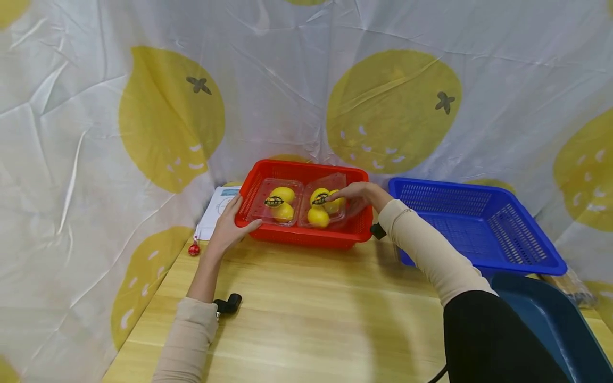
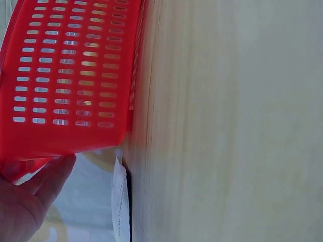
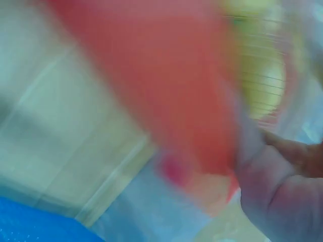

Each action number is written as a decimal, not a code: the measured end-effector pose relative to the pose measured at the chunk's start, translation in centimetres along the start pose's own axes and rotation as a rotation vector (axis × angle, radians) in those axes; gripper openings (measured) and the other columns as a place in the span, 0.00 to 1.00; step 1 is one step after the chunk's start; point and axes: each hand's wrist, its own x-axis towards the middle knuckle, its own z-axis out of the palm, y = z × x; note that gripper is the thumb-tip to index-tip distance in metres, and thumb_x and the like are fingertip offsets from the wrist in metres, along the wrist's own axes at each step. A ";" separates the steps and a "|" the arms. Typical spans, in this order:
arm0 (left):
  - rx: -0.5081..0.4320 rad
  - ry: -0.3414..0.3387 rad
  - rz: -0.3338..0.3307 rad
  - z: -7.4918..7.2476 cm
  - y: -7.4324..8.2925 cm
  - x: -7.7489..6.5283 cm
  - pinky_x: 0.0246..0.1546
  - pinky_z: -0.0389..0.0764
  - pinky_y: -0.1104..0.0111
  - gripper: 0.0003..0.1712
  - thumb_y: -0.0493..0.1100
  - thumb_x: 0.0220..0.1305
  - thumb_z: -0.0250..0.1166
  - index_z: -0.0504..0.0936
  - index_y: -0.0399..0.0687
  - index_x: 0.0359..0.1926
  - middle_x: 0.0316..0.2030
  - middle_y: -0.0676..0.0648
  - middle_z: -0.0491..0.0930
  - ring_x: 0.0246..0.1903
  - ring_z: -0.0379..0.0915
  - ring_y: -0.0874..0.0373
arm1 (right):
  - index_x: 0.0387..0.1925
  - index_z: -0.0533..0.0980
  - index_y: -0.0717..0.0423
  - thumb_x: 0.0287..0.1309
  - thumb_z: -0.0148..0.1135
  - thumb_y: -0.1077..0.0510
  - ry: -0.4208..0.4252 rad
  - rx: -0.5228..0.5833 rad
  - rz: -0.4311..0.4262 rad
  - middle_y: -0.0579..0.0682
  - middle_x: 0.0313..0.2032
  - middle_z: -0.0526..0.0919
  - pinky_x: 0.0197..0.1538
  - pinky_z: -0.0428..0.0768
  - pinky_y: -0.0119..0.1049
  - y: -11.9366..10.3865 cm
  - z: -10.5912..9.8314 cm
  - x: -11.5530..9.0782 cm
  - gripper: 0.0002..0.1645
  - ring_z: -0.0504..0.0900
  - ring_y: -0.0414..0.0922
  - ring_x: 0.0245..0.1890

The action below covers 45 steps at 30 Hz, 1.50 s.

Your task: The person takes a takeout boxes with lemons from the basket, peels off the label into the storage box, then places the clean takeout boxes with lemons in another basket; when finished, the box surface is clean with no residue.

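Note:
A red plastic basket (image 1: 306, 236) stands on the table near the curtain. In it lie two clear plastic boxes of lemons with black labels, the left box (image 1: 261, 210) beside the right box (image 1: 304, 213). My left hand (image 1: 229, 229) grips the basket's left front corner, thumb on the front rim. In the left wrist view, fingers (image 2: 53, 179) hook under the rim of the slotted basket wall (image 2: 70, 75). Reaching in from the right, my right hand (image 1: 356, 196) holds the right box by its right side, a finger over its lemons. Blur hides much of the right wrist view.
A blue basket (image 1: 479, 266) stands right of the red one. Nearer me at the right is a dark teal tray (image 1: 531, 308). Papers (image 1: 208, 218) and a small red ball (image 1: 193, 249) lie left of the red basket. A lemon-print curtain (image 1: 278, 106) hangs behind.

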 end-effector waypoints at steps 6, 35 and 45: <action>0.030 -0.021 0.003 -0.1 0.2 0.4 0.63 0.67 0.40 0.59 0.67 0.56 0.65 0.46 0.48 0.77 0.78 0.45 0.45 0.74 0.46 0.39 | 0.48 0.68 0.61 0.62 0.61 0.41 0.011 0.045 -0.022 0.52 0.36 0.74 0.49 0.84 0.39 1.0 0.3 -0.3 0.29 0.84 0.45 0.27; 0.013 -0.008 0.014 -0.5 -0.8 1.7 0.60 0.71 0.40 0.58 0.68 0.56 0.64 0.46 0.50 0.78 0.78 0.48 0.44 0.73 0.47 0.39 | 0.26 0.76 0.59 0.54 0.63 0.32 0.333 0.243 -0.231 0.49 0.14 0.81 0.48 0.85 0.46 1.2 -1.1 -8.8 0.32 0.86 0.44 0.20; 0.019 -0.001 0.022 -0.9 -1.1 2.1 0.65 0.65 0.39 0.58 0.67 0.57 0.64 0.46 0.47 0.77 0.78 0.45 0.45 0.74 0.46 0.39 | 0.29 0.65 0.54 0.58 0.61 0.33 0.344 0.327 -0.314 0.41 0.08 0.54 0.39 0.87 0.41 4.9 0.3 -11.2 0.29 0.70 0.40 0.09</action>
